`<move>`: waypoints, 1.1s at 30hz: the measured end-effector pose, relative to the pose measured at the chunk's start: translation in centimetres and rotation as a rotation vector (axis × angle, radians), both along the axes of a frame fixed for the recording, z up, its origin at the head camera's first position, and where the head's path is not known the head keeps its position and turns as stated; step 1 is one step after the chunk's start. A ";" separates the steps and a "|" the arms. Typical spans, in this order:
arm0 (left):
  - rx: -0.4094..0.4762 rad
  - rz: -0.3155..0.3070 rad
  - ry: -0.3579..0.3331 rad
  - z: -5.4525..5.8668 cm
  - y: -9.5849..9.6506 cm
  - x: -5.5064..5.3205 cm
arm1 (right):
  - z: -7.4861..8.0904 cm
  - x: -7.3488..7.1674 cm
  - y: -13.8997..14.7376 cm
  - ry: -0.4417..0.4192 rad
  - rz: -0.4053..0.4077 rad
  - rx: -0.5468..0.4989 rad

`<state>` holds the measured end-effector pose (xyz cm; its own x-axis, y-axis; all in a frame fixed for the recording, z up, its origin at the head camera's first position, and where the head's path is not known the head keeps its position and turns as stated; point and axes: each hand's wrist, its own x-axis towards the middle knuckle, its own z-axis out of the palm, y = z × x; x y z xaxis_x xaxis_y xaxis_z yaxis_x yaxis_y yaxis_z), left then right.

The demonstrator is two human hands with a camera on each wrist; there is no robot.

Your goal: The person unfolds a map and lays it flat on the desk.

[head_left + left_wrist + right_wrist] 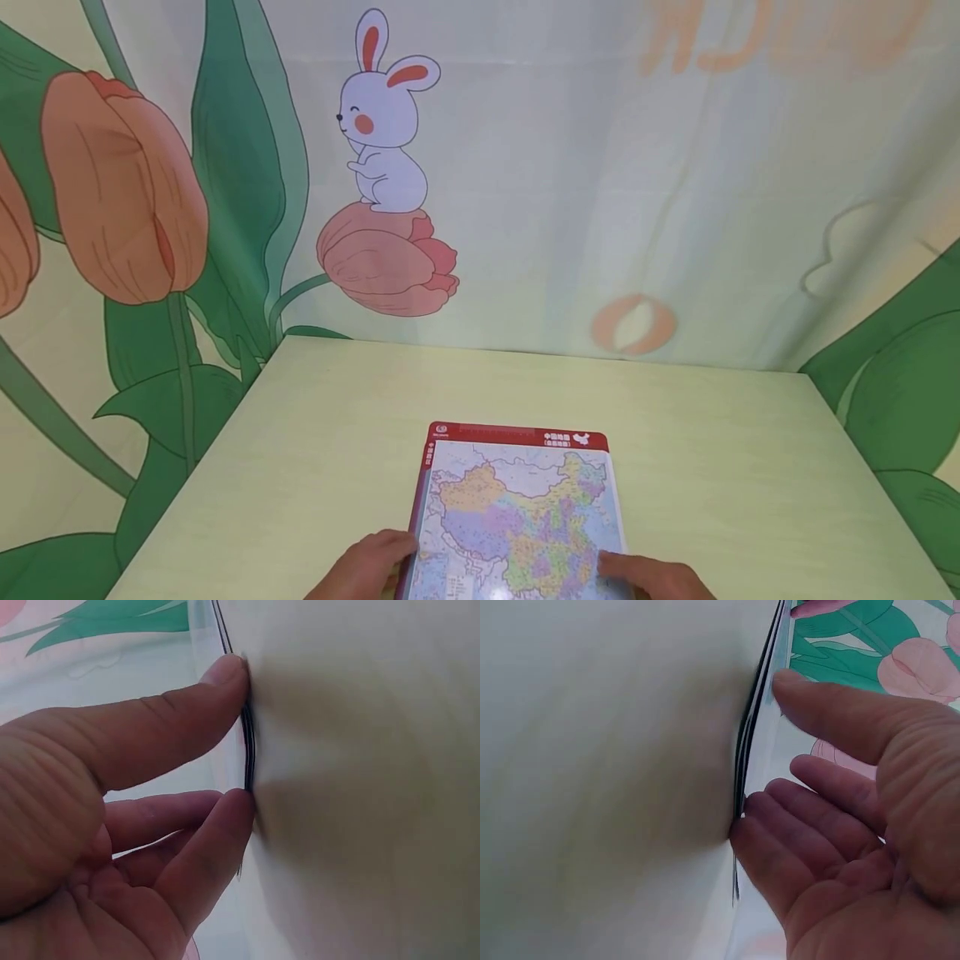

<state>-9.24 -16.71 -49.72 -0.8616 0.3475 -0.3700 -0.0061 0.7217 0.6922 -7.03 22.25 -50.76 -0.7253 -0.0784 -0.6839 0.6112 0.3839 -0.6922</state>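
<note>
A colourful map board [517,508] with a red top band lies on the pale green table [712,467], near its front edge. My left hand [367,568] is at the board's lower left edge. In the left wrist view, the thumb [172,712] and forefinger [210,840] meet on the board's thin dark edge [249,754]. My right hand [654,577] is at the lower right corner, one finger lying on the map. In the right wrist view, its thumb [832,712] and fingers [769,851] close on the thin edge [742,761]. The board's near end is cut off by the frame.
A printed backdrop with a white rabbit [384,117] and orange tulips [120,183] hangs behind and around the table. The table's left edge [195,467] drops to the cloth. Bare tabletop stretches beyond and to both sides of the board.
</note>
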 end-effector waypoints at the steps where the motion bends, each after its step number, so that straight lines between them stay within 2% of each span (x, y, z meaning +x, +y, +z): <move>1: -0.006 -0.010 0.006 -0.1 0.0 0.0 | -0.2 0.2 0.1 0.051 0.063 0.029; 4: -0.004 -0.030 0.021 -0.2 -0.3 -0.1 | -0.6 0.8 0.7 0.296 0.315 0.182; 5: -0.002 -0.030 0.020 -0.3 -0.4 -0.1 | -0.7 1.0 0.8 0.400 0.400 0.244; 7: 0.004 -0.033 0.022 -0.4 -0.5 -0.2 | -0.9 1.3 1.1 0.559 0.517 0.353; 9: 0.013 -0.034 0.024 -0.4 -0.6 -0.2 | -1.0 1.6 1.1 0.658 0.579 0.431; 11: 0.012 -0.036 0.024 -0.5 -0.7 -0.3 | -1.1 1.7 1.1 0.710 0.612 0.479; 23: -0.010 -0.069 0.027 -0.6 -0.8 -0.7 | -0.6 2.3 0.7 0.651 0.594 0.488; 29: -0.044 -0.109 0.051 -0.7 -0.8 -0.8 | 0.0 2.1 0.6 0.575 0.561 0.449; 33: -0.036 -0.118 0.055 -0.7 -0.7 -0.7 | 0.6 2.0 0.7 0.590 0.540 0.459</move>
<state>-9.93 -17.40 -50.44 -0.8350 0.4347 -0.3374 0.1174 0.7398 0.6625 -5.04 22.94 -50.19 -0.9101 -0.3204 -0.2628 -0.1346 0.8284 -0.5437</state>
